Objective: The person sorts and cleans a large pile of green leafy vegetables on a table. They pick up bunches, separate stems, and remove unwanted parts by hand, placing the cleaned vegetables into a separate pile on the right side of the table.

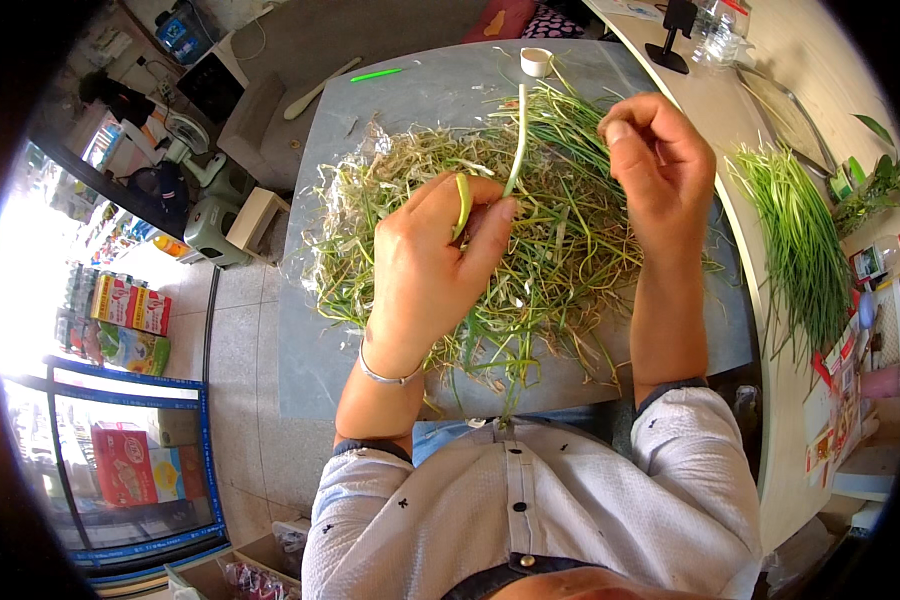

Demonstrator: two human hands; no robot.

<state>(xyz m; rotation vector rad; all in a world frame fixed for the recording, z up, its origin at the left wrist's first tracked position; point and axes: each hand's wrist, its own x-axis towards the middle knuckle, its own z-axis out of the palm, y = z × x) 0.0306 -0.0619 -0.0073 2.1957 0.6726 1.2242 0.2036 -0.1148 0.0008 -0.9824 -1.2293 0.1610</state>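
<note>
My left hand (442,251) holds a thin green stalk with a pale white end (521,135) between thumb and forefinger, the pale end pointing away from me. A yellow-green leaf (462,204) curls over its fingers. My right hand (660,169) is raised to the right, its thumb and forefinger pinched together; whether something small is between them I cannot tell. Below both hands lies a wide tangled heap of green and dried stalks and leaves (570,247) on a grey table. Darker, straighter green stalks (566,120) lie at the heap's far right.
The grey table (330,375) carries a white cup (535,63) and a green pen-like stick (376,75) at its far side. On the pale counter (787,450) at right lies a bundle of long green stalks (799,240); a black stand (669,45) is farther back.
</note>
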